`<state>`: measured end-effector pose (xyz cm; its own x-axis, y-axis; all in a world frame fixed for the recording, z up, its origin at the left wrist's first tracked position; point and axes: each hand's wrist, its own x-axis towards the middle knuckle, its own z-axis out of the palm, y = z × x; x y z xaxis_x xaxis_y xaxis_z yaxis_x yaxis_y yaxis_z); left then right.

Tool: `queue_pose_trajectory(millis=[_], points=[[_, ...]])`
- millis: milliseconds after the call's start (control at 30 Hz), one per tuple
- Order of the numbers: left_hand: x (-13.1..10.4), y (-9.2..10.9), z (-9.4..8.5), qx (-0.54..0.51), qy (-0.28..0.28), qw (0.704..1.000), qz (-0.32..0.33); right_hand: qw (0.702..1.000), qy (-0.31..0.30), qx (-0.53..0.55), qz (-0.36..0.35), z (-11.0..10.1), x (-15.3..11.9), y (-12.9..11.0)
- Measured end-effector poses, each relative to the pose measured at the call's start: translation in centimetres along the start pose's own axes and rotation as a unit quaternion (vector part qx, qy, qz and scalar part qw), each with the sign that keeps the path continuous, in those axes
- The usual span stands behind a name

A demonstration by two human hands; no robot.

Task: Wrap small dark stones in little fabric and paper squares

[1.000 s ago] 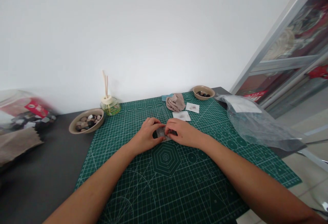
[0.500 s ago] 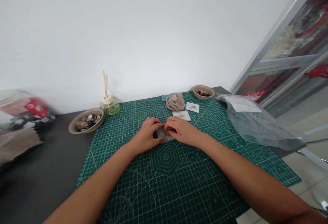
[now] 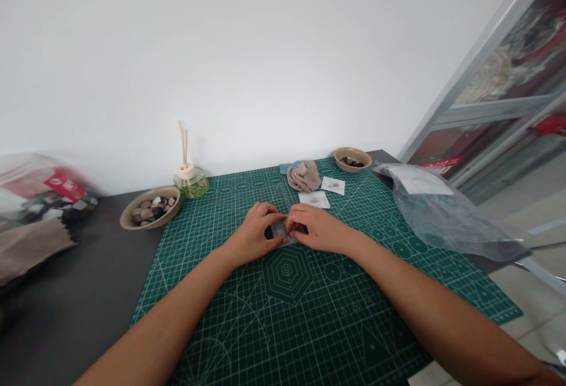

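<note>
A small greyish, see-through packet (image 3: 279, 229) lies low over the green cutting mat (image 3: 239, 327), between my two hands. My left hand (image 3: 252, 234) grips it from the left, its thumb at the near edge and its fingers at the far edge. On the other side, my right hand (image 3: 316, 227) has thumb and fingertips pinched together at the packet's right part. Those fingers hide much of it, and what is inside cannot be made out. Beyond my right hand are two white cards (image 3: 315, 200) with small pictures.
Left stands a beige bowl (image 3: 128, 216) of stones beside a reed diffuser (image 3: 191, 184). Another bowl (image 3: 340, 152) with dark stones, a crumpled beige cloth (image 3: 304, 176) and a clear plastic bag (image 3: 424, 221) lie back right. A bag of stones (image 3: 39, 197) sits far left.
My right fingertips have shifted slightly right along the packet and curled closer together. My left hand keeps its hold in nearly the same spot.
</note>
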<state>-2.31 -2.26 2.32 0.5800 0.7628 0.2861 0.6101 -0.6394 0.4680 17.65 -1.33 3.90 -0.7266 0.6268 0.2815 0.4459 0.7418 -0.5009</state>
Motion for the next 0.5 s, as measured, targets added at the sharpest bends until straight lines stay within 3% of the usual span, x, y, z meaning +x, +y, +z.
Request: queue_pose_trajectory(millis=[500], points=[[0.04, 0.08, -0.01, 0.000, 0.003, 1.000, -0.004, 1.000, 0.009, -0.003, -0.009, 0.07, 0.03, 0.24]])
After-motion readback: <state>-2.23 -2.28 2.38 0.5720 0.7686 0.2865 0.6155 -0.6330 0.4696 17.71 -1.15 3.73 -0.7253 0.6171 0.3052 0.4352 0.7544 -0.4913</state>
